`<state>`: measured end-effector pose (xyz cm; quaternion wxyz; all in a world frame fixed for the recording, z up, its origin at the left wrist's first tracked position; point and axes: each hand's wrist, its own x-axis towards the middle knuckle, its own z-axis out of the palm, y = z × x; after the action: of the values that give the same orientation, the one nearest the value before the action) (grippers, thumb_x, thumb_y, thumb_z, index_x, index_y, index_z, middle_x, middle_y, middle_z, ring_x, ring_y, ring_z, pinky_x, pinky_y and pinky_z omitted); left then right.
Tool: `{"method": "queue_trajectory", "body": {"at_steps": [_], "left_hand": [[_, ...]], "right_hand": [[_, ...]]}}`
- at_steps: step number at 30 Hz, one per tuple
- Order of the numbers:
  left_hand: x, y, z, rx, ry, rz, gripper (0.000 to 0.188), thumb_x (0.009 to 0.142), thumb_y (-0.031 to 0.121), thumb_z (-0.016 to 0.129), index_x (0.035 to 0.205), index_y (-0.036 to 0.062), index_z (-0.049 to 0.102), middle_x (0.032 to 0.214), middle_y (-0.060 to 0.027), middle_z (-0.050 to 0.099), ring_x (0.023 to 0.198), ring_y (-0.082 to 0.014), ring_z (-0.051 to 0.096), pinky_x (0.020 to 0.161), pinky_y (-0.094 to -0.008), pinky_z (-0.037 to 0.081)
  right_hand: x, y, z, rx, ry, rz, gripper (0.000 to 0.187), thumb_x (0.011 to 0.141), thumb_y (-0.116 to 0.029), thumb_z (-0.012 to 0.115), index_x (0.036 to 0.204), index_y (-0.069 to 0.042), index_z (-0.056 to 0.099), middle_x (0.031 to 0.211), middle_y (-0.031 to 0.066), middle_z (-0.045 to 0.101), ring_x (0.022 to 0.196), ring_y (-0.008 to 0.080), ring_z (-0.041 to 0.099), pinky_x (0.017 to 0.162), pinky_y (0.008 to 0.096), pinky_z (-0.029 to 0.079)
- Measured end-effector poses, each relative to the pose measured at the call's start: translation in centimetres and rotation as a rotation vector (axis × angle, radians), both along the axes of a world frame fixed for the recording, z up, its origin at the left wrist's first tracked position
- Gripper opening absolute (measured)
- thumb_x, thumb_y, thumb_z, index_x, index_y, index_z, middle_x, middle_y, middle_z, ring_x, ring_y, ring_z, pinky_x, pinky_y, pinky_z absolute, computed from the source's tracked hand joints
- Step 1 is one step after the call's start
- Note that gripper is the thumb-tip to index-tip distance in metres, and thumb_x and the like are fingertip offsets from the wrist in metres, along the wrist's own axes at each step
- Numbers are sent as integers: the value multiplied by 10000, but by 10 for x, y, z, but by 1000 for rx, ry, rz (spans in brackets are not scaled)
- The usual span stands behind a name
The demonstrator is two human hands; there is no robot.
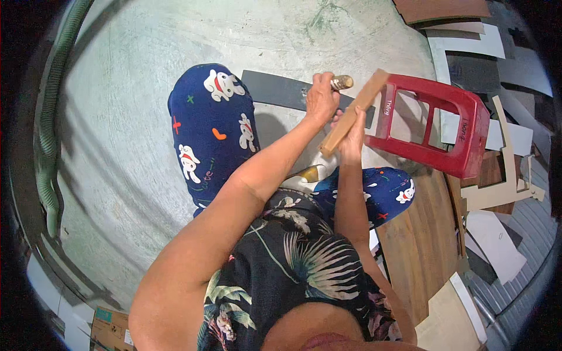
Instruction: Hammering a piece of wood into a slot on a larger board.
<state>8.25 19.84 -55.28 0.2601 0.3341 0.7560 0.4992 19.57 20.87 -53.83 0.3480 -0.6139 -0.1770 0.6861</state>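
Note:
My left hand (321, 100) is closed round a short, worn round wooden handle (342, 82); the rest of that tool is hidden by the hand. Close beside it, my right hand (353, 136) grips a narrow light-brown wooden strip (355, 111), held at a slant. The strip's upper end overlaps the edge of a red plastic stool (465, 155) lying on its side. Below both hands a long dark grey board (275, 89) lies flat on the floor, partly covered by my left hand and the strip.
My bent knee in blue patterned trousers (213, 126) rises left of the hands. Offcuts of board (489, 117) and a brown wood-grain panel (418, 251) lie on the right. A green ribbed hose (48, 128) runs along the far left, with a cardboard box (111, 327) at lower left.

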Motion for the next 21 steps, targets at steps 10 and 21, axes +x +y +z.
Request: {"method": "queue_trajectory", "body": {"at_steps": [10, 21], "left_hand": [[-8, 4, -35, 207, 2, 46, 453, 719, -56, 576, 1155, 55, 524, 1092, -212, 582, 1012, -406, 578, 876, -453, 467], [-3, 2, -36, 115, -65, -30, 387, 749, -63, 537, 1118, 55, 546, 1098, -220, 591, 1043, -412, 565, 899, -451, 461]], "right_hand": [[33, -3, -100, -92, -272, -148, 633, 732, -373, 709, 1223, -15, 533, 1092, 147, 562, 955, 293, 566, 784, 450, 491], [117, 48, -151, 42, -351, -300, 664, 850, -476, 585, 1319, -57, 373, 1068, 213, 541, 785, 405, 617, 648, 523, 548]]}}
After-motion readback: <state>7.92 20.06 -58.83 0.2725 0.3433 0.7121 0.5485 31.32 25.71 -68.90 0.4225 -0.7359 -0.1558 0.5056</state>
